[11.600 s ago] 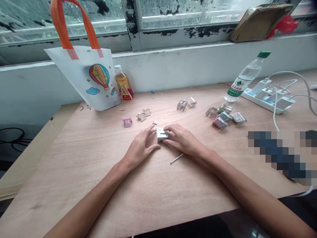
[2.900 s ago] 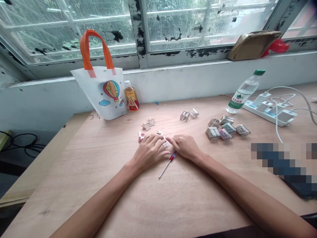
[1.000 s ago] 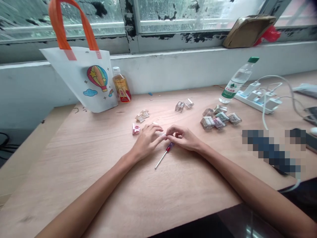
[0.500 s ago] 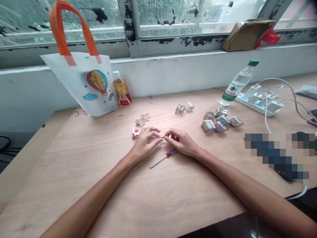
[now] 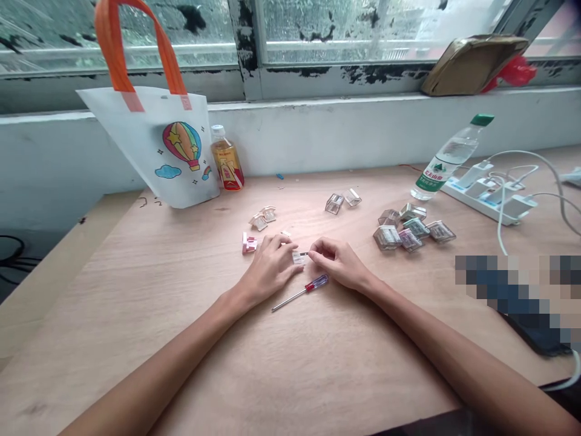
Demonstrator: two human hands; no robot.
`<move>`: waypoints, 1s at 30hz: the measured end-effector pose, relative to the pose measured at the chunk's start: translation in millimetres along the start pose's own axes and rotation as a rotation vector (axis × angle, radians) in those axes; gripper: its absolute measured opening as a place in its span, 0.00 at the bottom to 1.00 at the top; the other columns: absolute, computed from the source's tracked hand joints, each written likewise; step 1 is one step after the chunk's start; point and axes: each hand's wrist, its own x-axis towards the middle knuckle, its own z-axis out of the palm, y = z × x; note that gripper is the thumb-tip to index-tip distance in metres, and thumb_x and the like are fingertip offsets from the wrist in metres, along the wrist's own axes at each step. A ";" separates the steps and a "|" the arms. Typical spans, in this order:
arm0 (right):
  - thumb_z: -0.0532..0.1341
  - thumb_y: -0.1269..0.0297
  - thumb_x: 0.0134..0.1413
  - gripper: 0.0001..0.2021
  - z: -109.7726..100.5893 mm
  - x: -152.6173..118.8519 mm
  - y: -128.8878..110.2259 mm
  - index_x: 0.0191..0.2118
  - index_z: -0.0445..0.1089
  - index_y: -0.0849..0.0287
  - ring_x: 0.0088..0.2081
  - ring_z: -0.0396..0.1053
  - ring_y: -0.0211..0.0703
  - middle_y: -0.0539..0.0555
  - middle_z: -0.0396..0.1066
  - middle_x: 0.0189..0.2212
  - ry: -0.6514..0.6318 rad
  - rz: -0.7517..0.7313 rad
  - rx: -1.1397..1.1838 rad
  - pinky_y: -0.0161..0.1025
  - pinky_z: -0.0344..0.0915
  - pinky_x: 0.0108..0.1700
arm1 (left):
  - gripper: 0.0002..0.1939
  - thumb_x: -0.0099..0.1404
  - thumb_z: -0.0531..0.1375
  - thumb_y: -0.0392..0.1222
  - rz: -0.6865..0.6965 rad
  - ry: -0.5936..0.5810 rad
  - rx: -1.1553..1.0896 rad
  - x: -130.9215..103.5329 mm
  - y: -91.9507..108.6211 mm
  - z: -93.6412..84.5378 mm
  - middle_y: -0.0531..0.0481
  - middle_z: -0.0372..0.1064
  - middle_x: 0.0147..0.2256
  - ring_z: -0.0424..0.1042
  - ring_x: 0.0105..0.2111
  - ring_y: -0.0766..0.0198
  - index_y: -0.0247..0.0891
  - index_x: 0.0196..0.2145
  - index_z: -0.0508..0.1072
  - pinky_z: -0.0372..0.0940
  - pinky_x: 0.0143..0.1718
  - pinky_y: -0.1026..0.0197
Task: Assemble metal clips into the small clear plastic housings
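While the fingertips of both hands met at the dark strip (image 5: 304, 254) half a second ago, they now stand apart: the right hand (image 5: 336, 261) pinches that strip narrowly by one end, and the left hand (image 5: 273, 261) curls around the clear piece (image 5: 298, 258) on the table (image 5: 254, 381). This brings the strip to the clear piece's right side, though I cannot tell whether they touch; the screwdriver (image 5: 309, 287) lies unheld, just nearer the wearer
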 end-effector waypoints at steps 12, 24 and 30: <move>0.61 0.54 0.60 0.14 -1.9 -2.5 -0.3 0.30 0.66 0.59 0.27 0.57 0.36 0.47 0.62 0.25 -0.107 0.083 0.163 0.36 0.53 0.30 | 0.15 0.68 0.65 0.51 0.095 0.092 0.126 -6.3 9.3 -5.7 0.47 0.77 0.47 0.73 0.50 0.54 0.42 0.48 0.76 0.59 0.53 0.52; 0.63 0.53 0.62 0.12 -3.5 -3.8 -7.7 0.36 0.69 0.58 0.30 0.60 0.37 0.49 0.67 0.31 -0.075 0.033 0.179 0.36 0.57 0.31 | 0.14 0.70 0.63 0.51 0.147 0.198 0.151 -7.1 14.4 -5.3 0.46 0.77 0.47 0.74 0.50 0.56 0.41 0.48 0.73 0.59 0.53 0.53; 0.60 0.52 0.65 0.13 1.8 -2.1 -5.7 0.40 0.73 0.57 0.31 0.63 0.38 0.50 0.71 0.32 -0.087 -0.019 0.186 0.36 0.60 0.34 | 0.14 0.70 0.63 0.50 0.118 0.207 0.149 -7.1 14.0 -5.5 0.46 0.76 0.47 0.74 0.50 0.54 0.41 0.48 0.71 0.59 0.52 0.53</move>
